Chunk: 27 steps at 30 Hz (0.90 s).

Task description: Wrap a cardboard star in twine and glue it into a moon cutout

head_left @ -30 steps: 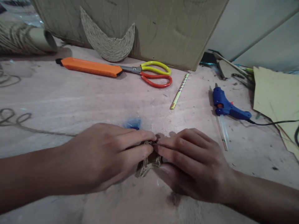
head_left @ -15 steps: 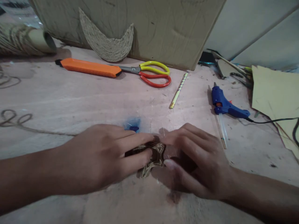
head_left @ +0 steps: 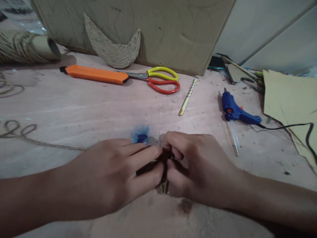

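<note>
An orange box cutter [head_left: 96, 74] lies against the blades of a pair of scissors [head_left: 143, 76] with one yellow and one red handle, on the pale, stained surface [head_left: 123, 112]. Behind them, a twine-covered crescent [head_left: 116, 54] leans on a cardboard panel [head_left: 173, 33]. A patterned pencil [head_left: 189, 96] lies near the handles. Farther right rests a blue glue gun [head_left: 235, 114], a clear glue stick [head_left: 234, 135] jutting from it, its black cord [head_left: 287, 127] trailing toward yellowish card sheets [head_left: 288, 97].
</note>
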Tool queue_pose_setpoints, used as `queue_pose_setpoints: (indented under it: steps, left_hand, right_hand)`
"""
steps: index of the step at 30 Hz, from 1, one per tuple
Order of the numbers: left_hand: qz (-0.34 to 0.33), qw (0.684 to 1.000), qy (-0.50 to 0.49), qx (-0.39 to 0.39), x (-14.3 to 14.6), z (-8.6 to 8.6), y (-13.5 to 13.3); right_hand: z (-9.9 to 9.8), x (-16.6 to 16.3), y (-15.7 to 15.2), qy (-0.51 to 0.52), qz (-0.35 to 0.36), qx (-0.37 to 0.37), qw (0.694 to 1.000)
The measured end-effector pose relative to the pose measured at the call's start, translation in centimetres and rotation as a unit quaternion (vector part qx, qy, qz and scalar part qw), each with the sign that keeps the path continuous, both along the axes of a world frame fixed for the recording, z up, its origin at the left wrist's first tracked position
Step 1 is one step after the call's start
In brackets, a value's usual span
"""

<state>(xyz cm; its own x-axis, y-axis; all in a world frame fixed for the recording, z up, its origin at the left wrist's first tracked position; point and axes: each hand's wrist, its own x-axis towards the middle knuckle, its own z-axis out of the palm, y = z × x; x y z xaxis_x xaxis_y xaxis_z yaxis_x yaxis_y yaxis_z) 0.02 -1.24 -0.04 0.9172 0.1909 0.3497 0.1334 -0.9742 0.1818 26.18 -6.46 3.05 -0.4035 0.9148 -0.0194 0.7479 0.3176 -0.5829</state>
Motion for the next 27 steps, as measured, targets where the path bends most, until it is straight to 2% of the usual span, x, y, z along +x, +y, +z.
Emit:
queue_pose_setpoints:
  steps: [4,11,17,24,27]
  left_hand:
    - [0.002,1.0,0.01,-0.015,0.2,0.4,-0.1]
    - [-0.001,1.0,0.016,-0.021,0.1,0.3,-0.2]
    - [-0.006,1.0,-0.013,0.021,0.2,0.4,-0.2]
    - [-0.007,1.0,-0.018,0.013,0.2,0.1,-0.1]
    - [0.001,1.0,-0.022,0.007,0.2,0.0,0.0]
  right_hand:
    - [-0.5,-0.2,-0.2,-0.017,0.005,0.031,0.999]
    - [-0.9,-0.2,-0.1,0.002,0.012,0.033,0.999]
    - [-1.3,-0.2,0.0,0.038,0.015,0.023,0.999]
    - [-2.0,-0.3,0.0,0.001,0.009,0.086,0.996]
    - [-2.0,0.1,0.0,0.001,0.021,0.084,0.996]
